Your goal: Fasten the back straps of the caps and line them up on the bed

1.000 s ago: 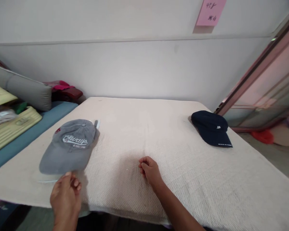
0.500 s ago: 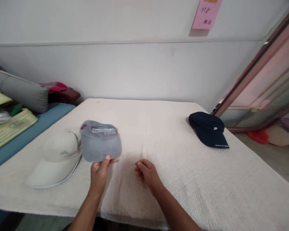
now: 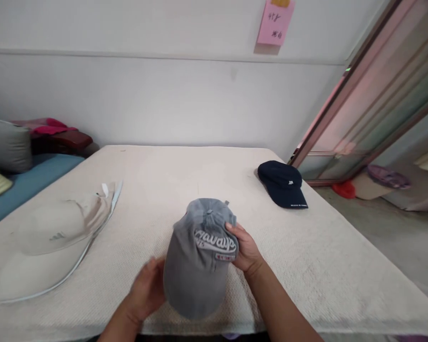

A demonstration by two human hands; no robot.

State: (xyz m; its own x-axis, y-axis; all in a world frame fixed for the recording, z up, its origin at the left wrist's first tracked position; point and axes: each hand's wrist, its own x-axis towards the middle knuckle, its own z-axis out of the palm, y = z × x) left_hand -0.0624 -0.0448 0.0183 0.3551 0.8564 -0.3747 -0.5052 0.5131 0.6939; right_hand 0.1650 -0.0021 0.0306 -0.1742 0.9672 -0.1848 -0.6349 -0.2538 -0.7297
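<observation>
Holding step, looks like: right hand pinching grey fabric baseball cap at lower centre of frame, left hand by brim, finger grip unclear from here; next move likely needs steady two-handed support.

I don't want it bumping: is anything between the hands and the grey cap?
Nothing visible. The right hand holds the side of the grey cap. The left hand is beside its brim, too blurred to tell if touching. The white cap lies off left, the navy cap off right.
</observation>
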